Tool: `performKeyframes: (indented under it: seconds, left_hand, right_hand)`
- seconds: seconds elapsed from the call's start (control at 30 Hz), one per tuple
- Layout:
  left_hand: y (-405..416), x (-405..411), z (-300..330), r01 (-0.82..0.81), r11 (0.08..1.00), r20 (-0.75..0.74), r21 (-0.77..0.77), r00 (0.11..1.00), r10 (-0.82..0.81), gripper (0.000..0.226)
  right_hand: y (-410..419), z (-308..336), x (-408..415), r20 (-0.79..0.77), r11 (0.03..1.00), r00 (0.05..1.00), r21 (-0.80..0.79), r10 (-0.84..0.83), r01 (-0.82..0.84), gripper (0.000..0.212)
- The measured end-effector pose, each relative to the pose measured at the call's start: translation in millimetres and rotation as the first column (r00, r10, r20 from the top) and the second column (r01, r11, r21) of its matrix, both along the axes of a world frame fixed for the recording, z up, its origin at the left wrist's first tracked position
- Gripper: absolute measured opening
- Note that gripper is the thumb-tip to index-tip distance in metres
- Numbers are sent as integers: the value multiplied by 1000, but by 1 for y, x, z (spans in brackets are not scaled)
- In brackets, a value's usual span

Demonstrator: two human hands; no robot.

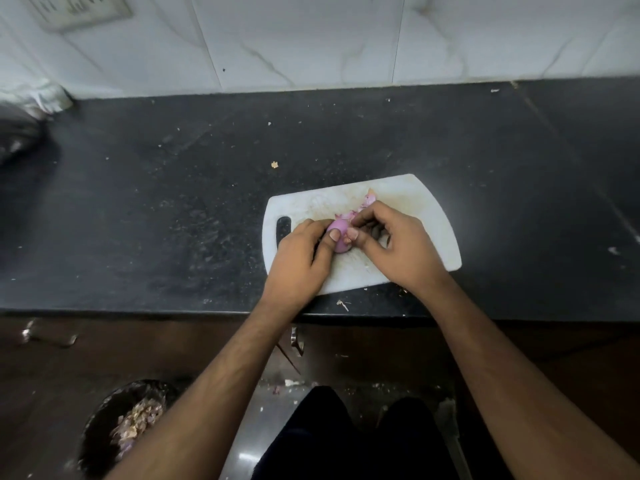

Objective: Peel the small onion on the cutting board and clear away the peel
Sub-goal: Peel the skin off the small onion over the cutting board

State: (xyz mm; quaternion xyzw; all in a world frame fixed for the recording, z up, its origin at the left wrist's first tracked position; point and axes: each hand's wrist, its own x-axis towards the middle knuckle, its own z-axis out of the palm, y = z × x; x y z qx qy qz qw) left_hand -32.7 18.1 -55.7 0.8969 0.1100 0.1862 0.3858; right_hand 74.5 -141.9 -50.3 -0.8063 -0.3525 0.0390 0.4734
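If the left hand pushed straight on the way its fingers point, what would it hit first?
The left hand points up and right. It already holds the onion, so that comes first; just past it sit the right hand's fingers, then loose peel. Depth is unclear.

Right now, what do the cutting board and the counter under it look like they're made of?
Cutting board: likely white plastic, matte, stained and scuffed, with a moulded handle slot. Counter: probably polished dark stone such as granite, black with fine pale speckles and a soft sheen.
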Motion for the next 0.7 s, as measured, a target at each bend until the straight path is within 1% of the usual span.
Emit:
performKeyframes:
  seconds: [0.13,0.3,0.4,0.53,0.7]
  left_hand:
    - [1,1,-2,10,1000,13,7,1000,-10,33]
    - [-1,1,-1,0,1000,7,-9,1000,0,33]
    - [-1,0,-1,1,1000,5,-29,1000,0,35]
    - [0,-1,2,16,999,10,-40,1000,-15,32]
    - [3,-1,1,30,997,9,-66,1000,-30,33]
  right_hand:
    - [0,2,-1,-61,998,998,66,-4,8,8]
    - [3,0,-1,5,997,997,29,-72,72,6]
    - [3,0,-6,81,994,991,-4,-109,110,9]
    - [2,3,-13,190,990,974,-41,-125,135,9]
    - [5,2,-18,444,959,893,-213,-77,188,9]
